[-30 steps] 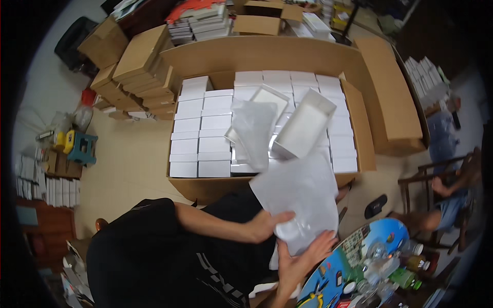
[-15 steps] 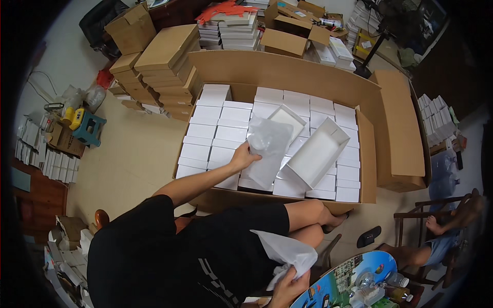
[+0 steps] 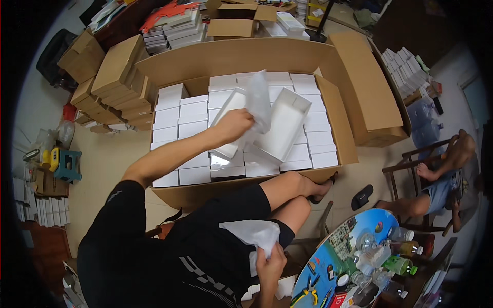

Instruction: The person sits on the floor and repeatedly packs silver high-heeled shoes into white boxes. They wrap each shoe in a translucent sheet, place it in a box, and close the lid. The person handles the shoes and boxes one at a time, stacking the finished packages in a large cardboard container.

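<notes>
My left hand [image 3: 237, 124] is closed on a frosted plastic bag [image 3: 259, 100], held up above an open white box. This empty-looking white box half [image 3: 284, 123] lies tilted on rows of closed white boxes [image 3: 194, 128] in a big brown carton [image 3: 205, 54]. A second open white box half [image 3: 228, 106] rests to its left, partly hidden behind my left hand and wrist. Over my lap, my right hand [image 3: 271, 263] grips another whitish, crumpled plastic bag [image 3: 251, 232]; its fingers are bunched round one end.
To the right, a round table [image 3: 328, 241] carries bottles [image 3: 399, 265] and pliers [image 3: 309, 293]. Another person's legs [image 3: 411, 203] show beyond it. Brown cartons [image 3: 115, 66] are stacked at the left; a blue stool [image 3: 68, 165] stands farther left. A black slipper [image 3: 362, 197] lies on the floor.
The view has shifted to the right. My left hand has lifted and turned the frosted bag, now upright between the two open box halves. My right hand still holds its bag over my lap.
</notes>
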A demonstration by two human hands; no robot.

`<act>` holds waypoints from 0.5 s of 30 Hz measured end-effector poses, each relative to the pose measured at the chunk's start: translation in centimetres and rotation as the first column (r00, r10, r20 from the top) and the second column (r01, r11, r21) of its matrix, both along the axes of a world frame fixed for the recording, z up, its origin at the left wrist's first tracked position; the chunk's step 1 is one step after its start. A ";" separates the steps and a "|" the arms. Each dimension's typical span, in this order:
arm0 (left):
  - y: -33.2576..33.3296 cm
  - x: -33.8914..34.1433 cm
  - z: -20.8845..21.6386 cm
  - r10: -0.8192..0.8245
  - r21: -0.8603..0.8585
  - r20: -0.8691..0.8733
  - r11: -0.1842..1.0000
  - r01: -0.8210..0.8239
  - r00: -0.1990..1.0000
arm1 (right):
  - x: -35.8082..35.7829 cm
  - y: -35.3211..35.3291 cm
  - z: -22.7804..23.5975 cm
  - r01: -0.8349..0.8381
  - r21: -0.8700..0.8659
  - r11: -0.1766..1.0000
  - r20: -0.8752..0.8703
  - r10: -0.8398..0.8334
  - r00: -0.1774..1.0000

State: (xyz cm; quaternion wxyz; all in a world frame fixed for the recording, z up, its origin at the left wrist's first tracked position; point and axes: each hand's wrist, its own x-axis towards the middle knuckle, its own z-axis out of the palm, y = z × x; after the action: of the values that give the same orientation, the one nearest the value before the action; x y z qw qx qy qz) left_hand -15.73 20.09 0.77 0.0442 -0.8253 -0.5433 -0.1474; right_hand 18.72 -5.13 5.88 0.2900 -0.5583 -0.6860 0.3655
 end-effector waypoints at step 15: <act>8.2 4.7 -8.4 -0.405 -0.716 -0.005 0.640 0.280 0.914 | 0.8 -2.2 0.8 0.081 -0.067 0.994 -0.507 -0.104 0.856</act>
State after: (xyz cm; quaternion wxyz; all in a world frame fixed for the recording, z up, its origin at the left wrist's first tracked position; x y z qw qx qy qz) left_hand -11.02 28.33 -7.63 -0.2565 -0.8763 -0.3855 0.1328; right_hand 19.56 -7.32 6.66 0.4661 -0.4803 -0.5494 0.5002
